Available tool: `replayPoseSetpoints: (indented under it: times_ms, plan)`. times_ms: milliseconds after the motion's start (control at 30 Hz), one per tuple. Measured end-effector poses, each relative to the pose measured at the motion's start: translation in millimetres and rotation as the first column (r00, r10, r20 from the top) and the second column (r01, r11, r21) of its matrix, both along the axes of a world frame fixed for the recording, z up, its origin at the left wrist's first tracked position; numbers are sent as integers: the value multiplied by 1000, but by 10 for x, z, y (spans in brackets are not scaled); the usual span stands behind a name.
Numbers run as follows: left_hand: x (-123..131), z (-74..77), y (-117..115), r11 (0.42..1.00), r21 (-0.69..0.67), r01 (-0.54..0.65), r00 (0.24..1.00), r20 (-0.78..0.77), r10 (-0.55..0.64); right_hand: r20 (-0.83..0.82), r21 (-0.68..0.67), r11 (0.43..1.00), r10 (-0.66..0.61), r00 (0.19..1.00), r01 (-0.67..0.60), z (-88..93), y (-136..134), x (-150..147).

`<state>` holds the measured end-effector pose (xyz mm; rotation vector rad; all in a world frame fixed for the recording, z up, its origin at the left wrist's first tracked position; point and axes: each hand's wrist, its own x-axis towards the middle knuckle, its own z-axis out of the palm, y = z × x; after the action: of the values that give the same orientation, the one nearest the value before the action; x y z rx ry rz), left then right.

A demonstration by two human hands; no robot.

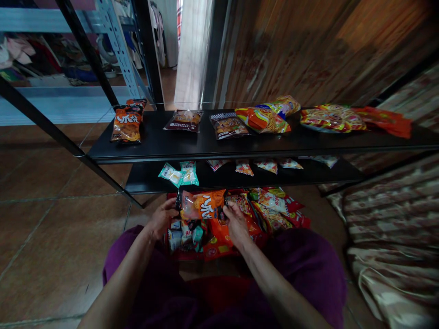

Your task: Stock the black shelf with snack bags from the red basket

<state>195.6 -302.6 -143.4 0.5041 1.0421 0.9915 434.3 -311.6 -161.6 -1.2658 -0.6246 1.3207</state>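
An orange and black snack bag [203, 205] is stretched level between my two hands, above a red box [192, 257] of packaged snacks. My left hand [162, 219] pinches its left end, and my right hand [236, 221] grips its right end. Below the bag, small white and teal packets [185, 236] lie in the left part of the box. Larger red and orange bags [222, 237] fill the middle, and more bright packs [274, 208] pile up on the right.
A black two-tier shelf stands ahead. Its upper board [154, 148] carries orange bags [126, 122], brown bags [185, 121] and noodle packs [332, 119]. Teal packets [180, 174] and small triangular packs [244, 167] lie on the lower board. A patterned curtain [394, 219] hangs at right.
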Motion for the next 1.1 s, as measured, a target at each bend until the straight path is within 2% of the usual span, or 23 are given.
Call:
replayPoseSetpoints:
  times_ms: [33,67,133,233,300,400,533,700,767,867,1100]
  plan:
    - [18,0,-95,993,-17,121,993,13,-121,87,49,998,25,996,-30,77,108,102]
    - [48,-6,-184,977,-45,210,977,31,-209,174,62,991,109,979,-122,165,223,194]
    - [129,-31,-320,944,-117,307,950,93,-297,301,32,948,292,908,-316,350,456,327]
    - [242,-78,-384,934,-208,292,950,175,-258,391,36,864,450,803,-502,561,762,377]
    - [278,-104,-357,948,-218,233,963,186,-194,401,19,829,506,764,-559,615,914,348]
    - [278,-153,-303,971,-187,148,977,181,-114,371,-19,822,535,759,-570,573,1064,301]
    - [283,-236,-309,985,-155,73,985,164,-47,347,-22,813,552,758,-582,423,1174,289]
    - [362,-258,-398,998,-44,40,999,9,-40,315,-66,867,488,814,-494,335,1224,268]
    - [381,-249,-428,998,-28,64,996,-54,-66,312,-83,872,482,819,-482,325,1231,240]
    - [380,-248,-451,981,-56,184,979,-77,-188,313,-81,868,488,814,-489,316,1248,202]
    - [310,-253,-404,933,-11,359,930,-87,-358,313,-84,781,610,728,-619,390,1345,188]
